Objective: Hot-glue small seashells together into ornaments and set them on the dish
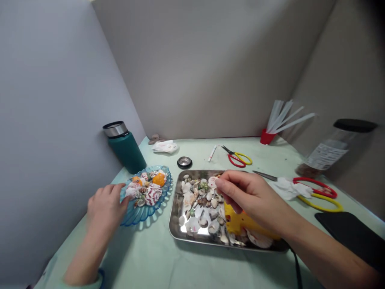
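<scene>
My left hand [104,206] reaches over the near left rim of a blue scalloped glass plate [136,216]. Its thumb and fingers are apart, beside a whitish shell [132,190] among the plate's orange, white and red-speckled shells. Over a metal tray [198,241], my right hand [249,192] is closed in a pinch; whatever it may hold is hidden or too small to make out. Small shells fill much of the tray, with a red-dotted white shell [213,182] just left of the pinching fingertips. Partly under the right hand lies a yellow glue gun [236,222].
A teal bottle [128,152] leans at left, near its round lid [184,162]. Scissors [236,156] and a marker [212,153] lie behind the tray. At right are larger scissors [319,195], a jar [326,154], a black pad [351,237] and glue sticks [281,116] in a red cup [266,137].
</scene>
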The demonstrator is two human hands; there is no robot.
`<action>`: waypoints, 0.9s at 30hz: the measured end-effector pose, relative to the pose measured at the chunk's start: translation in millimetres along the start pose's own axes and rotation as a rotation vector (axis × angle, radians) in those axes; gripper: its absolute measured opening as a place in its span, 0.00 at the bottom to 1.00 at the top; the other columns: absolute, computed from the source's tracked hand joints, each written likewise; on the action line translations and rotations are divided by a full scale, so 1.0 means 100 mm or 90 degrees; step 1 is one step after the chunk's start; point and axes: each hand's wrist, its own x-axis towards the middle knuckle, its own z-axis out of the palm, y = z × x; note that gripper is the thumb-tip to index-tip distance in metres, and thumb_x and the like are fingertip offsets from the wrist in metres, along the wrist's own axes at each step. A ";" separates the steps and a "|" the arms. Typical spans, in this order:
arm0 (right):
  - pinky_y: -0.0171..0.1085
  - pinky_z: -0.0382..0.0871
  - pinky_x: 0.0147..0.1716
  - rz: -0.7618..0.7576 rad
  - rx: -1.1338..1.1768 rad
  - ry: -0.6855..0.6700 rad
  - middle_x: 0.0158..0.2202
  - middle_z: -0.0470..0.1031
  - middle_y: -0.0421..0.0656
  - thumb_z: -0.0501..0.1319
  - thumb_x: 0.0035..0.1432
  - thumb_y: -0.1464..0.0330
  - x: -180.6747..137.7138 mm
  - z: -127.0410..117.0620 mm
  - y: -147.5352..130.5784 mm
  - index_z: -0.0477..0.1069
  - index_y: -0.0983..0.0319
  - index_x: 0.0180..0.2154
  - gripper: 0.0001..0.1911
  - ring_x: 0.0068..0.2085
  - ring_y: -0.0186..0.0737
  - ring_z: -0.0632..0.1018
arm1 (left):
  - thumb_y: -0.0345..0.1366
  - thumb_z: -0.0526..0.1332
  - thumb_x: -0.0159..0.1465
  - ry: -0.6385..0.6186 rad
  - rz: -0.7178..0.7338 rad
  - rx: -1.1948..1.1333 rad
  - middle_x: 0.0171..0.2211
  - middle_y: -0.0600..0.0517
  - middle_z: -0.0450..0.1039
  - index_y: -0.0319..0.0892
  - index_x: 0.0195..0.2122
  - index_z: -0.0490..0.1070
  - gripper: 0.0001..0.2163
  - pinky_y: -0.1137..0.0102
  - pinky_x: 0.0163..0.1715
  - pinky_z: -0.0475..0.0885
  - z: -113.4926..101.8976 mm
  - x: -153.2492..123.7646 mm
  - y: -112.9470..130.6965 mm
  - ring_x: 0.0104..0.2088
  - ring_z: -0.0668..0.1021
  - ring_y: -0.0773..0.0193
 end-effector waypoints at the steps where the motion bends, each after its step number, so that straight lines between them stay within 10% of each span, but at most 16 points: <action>1: 0.31 0.58 0.21 0.001 0.001 -0.001 0.20 0.63 0.35 0.52 0.62 0.59 0.00 0.00 0.00 0.63 0.61 0.24 0.17 0.21 0.30 0.64 | 0.41 0.52 0.62 0.040 0.030 -0.004 0.43 0.41 0.73 0.40 0.44 0.71 0.15 0.57 0.37 0.65 -0.05 -0.03 0.05 0.44 0.71 0.44; 4: 0.31 0.57 0.22 0.000 0.003 -0.003 0.19 0.63 0.35 0.52 0.63 0.60 0.00 -0.01 0.00 0.64 0.61 0.25 0.16 0.21 0.30 0.64 | 0.38 0.51 0.64 0.116 0.194 -0.122 0.35 0.45 0.75 0.42 0.32 0.72 0.11 0.61 0.38 0.65 -0.21 -0.13 0.31 0.37 0.72 0.53; 11: 0.31 0.55 0.21 -0.014 0.003 0.006 0.19 0.61 0.34 0.53 0.62 0.60 0.01 0.00 0.01 0.63 0.61 0.25 0.16 0.21 0.30 0.63 | 0.29 0.52 0.62 -0.013 0.513 -0.186 0.27 0.48 0.73 0.44 0.31 0.74 0.11 0.62 0.33 0.65 -0.36 -0.28 1.12 0.31 0.71 0.57; 27: 0.31 0.54 0.22 -0.063 -0.033 0.028 0.21 0.65 0.35 0.52 0.62 0.64 0.02 -0.05 -0.01 0.66 0.62 0.26 0.14 0.23 0.29 0.65 | 0.37 0.59 0.59 -0.059 0.465 -0.125 0.35 0.46 0.72 0.42 0.30 0.72 0.05 0.60 0.41 0.64 -0.01 0.05 1.45 0.41 0.70 0.52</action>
